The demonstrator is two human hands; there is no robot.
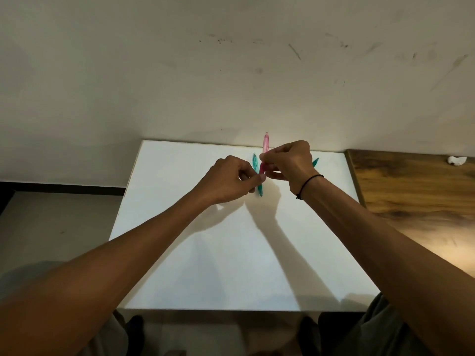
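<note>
Over counter [192, 253], fingers [273, 153] of right hand [290, 165] and left hand [228, 179] are pinching pink pen [265, 142] at barrel and lower end; pulling straight along its axis is looking safest.

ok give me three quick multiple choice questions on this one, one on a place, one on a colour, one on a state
1. Where does the crumpled white scrap lie?
A on the floor
B on the wooden surface
C inside a cup

2. What colour is the pen held up in the fingers?
A pink
B black
C yellow

3. How is the right hand?
A lying flat and open
B hanging at the side
C pinching the pen

Answers:
1 B, the scrap sits near the far edge of the wooden surface.
2 A, the part of the pen above the fingers is plainly pink.
3 C, the thumb and curled fingers close on the pen's shaft.
</note>
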